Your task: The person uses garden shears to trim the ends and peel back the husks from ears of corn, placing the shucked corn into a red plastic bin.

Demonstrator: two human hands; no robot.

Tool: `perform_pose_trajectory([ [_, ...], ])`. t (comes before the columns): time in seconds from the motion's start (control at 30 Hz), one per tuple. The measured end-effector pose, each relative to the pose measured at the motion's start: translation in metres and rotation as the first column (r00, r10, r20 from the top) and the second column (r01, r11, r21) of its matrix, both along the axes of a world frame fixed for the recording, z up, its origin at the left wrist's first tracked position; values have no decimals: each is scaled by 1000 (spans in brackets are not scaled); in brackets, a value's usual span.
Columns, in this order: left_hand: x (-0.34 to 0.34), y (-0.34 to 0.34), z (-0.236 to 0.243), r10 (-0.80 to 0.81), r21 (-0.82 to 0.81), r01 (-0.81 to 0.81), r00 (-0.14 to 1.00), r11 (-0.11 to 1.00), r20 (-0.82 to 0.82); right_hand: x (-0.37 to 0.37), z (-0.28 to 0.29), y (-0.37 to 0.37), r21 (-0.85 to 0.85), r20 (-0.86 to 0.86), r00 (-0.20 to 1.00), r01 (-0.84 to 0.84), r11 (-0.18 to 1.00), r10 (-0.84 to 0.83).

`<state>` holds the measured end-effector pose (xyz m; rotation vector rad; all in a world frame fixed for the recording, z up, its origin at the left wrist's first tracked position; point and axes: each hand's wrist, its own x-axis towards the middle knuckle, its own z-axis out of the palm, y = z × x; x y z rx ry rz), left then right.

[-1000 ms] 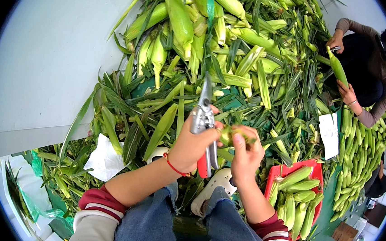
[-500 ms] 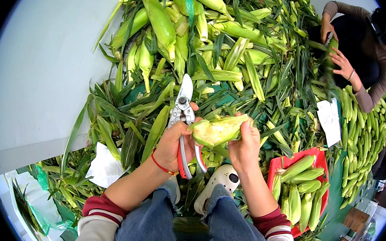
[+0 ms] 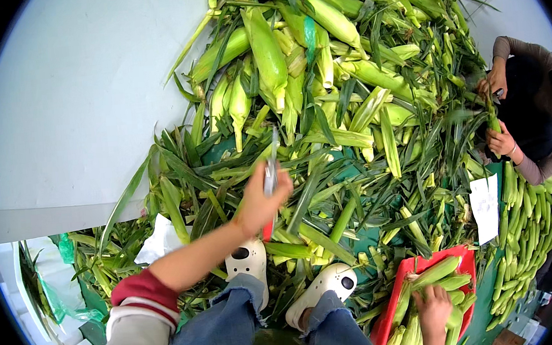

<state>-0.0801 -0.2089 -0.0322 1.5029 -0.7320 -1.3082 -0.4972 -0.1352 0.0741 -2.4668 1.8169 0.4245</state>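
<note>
Notably, the left hand is closed around a pair of pruning shears, blade end pointing forward of the fingers; whether the blades are apart cannot be determined. The right hand is lowered among the corn ears, fingers bent and partly spread; whether it grips one cannot be told.

Risks, as judged: a slackened left grip could drop the shears toward the white clogs, which lie just behind that hand and to its right. If attention stays on the right hand, the blade could nick a finger when the two hands come together. Loose leaves and husks, ahead of and between the hands, could slide underfoot. An ear placed loosely on the stack could roll over the rim.

Containers: one red crate, directly beneath and around the right hand, contains pale green ears in their husks, lying at mixed angles, several over others. Far left of the left hand lies a clear and green plastic bag; its contents, if any, cannot be made out.
</note>
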Motion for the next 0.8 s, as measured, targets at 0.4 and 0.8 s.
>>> perform_pose_trajectory([
  [0.4, 48, -143, -60, 394, -198, -363, 617, 911, 681, -23, -17, 33, -178, 89, 995, 56, 982, -40],
  [0.8, 21, -14, 5, -141, -37, 138, 985, 990, -103, 202, -99, -135, 688, 651, -181, -270, 674, -737],
])
